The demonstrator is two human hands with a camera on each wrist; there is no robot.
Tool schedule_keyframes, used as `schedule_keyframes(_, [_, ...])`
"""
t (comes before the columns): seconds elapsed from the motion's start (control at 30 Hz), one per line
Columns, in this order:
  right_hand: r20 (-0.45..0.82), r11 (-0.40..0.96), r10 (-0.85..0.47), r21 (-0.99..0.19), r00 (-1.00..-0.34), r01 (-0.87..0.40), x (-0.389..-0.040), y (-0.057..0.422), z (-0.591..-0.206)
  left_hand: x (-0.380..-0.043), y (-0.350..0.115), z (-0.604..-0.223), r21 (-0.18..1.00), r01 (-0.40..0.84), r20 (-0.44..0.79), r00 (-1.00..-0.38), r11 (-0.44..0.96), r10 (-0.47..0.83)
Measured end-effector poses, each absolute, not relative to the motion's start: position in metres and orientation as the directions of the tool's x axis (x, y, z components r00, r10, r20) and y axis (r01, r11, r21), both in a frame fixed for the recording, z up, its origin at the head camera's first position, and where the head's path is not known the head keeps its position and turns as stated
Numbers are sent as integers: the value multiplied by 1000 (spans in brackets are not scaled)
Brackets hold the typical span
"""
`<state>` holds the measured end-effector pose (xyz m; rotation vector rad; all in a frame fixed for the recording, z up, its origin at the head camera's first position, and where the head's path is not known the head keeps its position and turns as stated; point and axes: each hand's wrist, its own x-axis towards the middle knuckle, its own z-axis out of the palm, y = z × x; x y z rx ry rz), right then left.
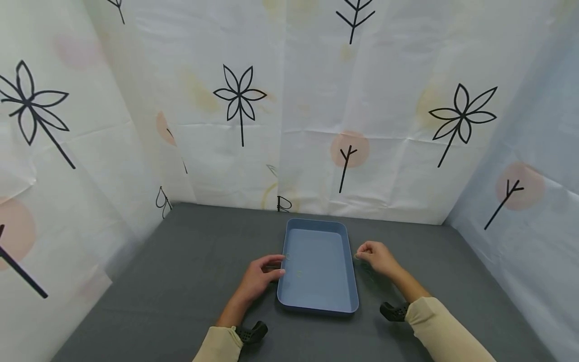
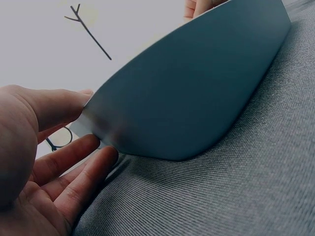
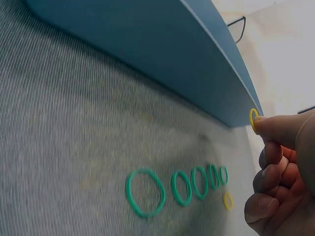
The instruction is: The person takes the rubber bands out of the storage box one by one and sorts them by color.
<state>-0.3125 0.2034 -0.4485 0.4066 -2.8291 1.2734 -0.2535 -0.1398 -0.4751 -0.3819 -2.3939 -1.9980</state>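
Note:
A shallow blue-grey tray [image 1: 322,307] lies on the dark cloth between my hands. At its left side, my left hand [image 1: 255,281] touches the wall with nearly straight fingertips, and the left wrist view shows the thumb [image 2: 64,107] at the rim. My right hand [image 1: 377,257], just beyond the right wall, pinches a small yellow ring [image 3: 251,119] between thumb and finger; the other fingers are curled in. Below that hand, several green rings [image 3: 129,192] lie in a row on the cloth, with another yellow ring [image 3: 225,200] beside them. Faint small ring shapes [image 1: 298,274] show inside the tray.
Dark grey ribbed cloth [image 1: 203,241] covers the table. White sheets with printed flowers [image 1: 239,95] and twigs enclose it at the back and both sides. Black wrist devices [image 1: 253,333] sit under both forearms, by the light sleeves [image 1: 221,346].

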Motion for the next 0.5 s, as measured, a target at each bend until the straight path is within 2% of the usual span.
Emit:
schedule_keyframes(0.2, [132, 650, -216, -720, -967, -244, -311, 216, -453, -247, -138, -466, 967, 188, 156, -970, 171, 185])
schedule_keyframes(0.5, [90, 666, -181, -722, -979, -189, -309, 229, -459, -247, -138, -466, 970, 182, 151, -971, 161, 187])
